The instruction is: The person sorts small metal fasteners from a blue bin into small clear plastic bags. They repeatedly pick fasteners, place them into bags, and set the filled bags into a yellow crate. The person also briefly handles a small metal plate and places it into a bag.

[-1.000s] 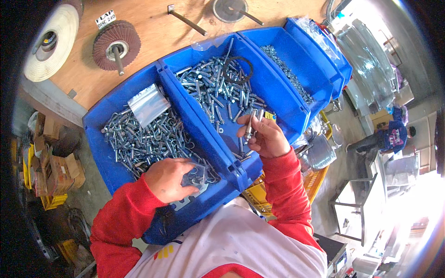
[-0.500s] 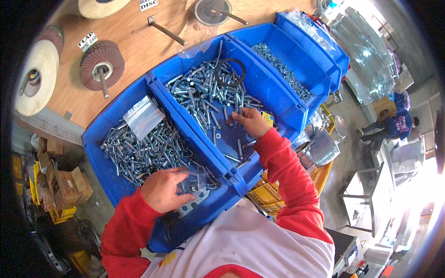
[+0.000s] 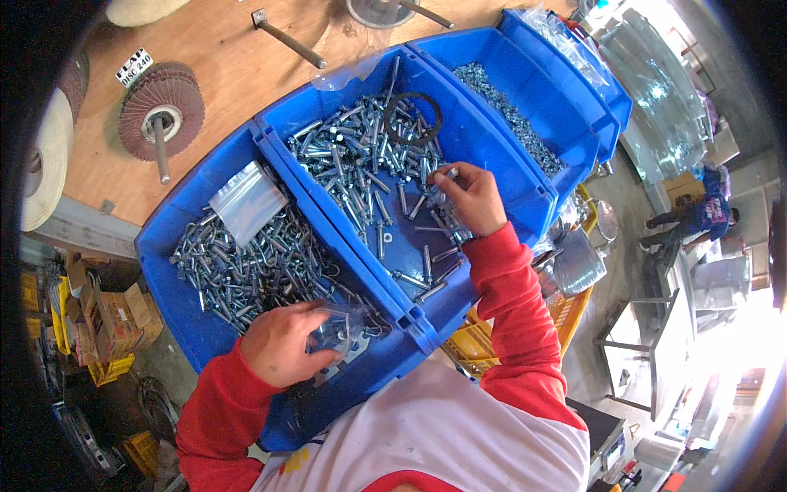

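My left hand point(image 3: 281, 346) is over the near part of the left blue bin point(image 3: 176, 307), thumb and fingers closed around a small clear plastic bag point(image 3: 338, 326). Beneath the bag lies a flat metal plate with notches point(image 3: 354, 351). In the middle blue bin point(image 3: 484, 160), my right hand point(image 3: 477, 199) pinches a silvery bolt point(image 3: 448, 175), partly covered by the fingers. A heap of bolts point(image 3: 348, 164) fills the far part of that bin, with a dark ring point(image 3: 387, 123) on top. Several loose bolts point(image 3: 427, 264) and a washer point(image 3: 388, 238) lie nearer me.
A zip bag point(image 3: 247, 203) rests on the hardware heap point(image 3: 254, 266) in the left bin. Small fasteners point(image 3: 512, 115) fill another blue bin to the right. Metal pegs point(image 3: 288, 43) and a flap disc point(image 3: 161, 119) project from the wooden board. Another person point(image 3: 701, 217) is far right.
My right hand has risen slightly and moved right, and a silvery bolt now shows at its fingertips. My left hand keeps the plastic bag nearly in place. The whole view has shifted a little.
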The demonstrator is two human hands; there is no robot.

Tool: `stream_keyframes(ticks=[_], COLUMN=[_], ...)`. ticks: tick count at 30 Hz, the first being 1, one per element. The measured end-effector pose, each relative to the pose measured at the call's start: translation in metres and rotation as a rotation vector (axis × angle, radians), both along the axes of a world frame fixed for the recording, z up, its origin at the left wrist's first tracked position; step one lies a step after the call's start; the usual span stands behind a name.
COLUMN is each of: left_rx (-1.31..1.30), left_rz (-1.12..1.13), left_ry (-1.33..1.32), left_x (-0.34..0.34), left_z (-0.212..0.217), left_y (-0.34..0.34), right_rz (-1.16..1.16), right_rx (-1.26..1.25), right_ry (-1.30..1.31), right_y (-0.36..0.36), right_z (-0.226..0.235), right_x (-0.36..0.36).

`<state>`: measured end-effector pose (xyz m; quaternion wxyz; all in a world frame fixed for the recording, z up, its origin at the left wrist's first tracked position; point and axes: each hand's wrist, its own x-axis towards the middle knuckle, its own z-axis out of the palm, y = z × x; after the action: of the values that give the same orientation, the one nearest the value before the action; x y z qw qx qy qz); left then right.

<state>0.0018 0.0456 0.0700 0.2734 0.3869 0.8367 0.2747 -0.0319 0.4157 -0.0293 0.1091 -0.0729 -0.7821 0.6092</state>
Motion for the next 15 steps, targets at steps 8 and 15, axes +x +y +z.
stream_keyframes(ticks=[8,15], left_rx=[0.038,0.029], left_rz=[-0.065,-0.046], left_ry=[0.102,0.06], left_x=[0.002,0.005], left_z=[0.0,0.006], left_y=[0.001,0.0], right_rz=[0.142,0.212], right_rx=[0.898,0.889], right_ry=[-0.453,-0.43], right_y=[-0.027,-0.042], right_z=[-0.005,-0.008], right_x=[-0.043,-0.04])
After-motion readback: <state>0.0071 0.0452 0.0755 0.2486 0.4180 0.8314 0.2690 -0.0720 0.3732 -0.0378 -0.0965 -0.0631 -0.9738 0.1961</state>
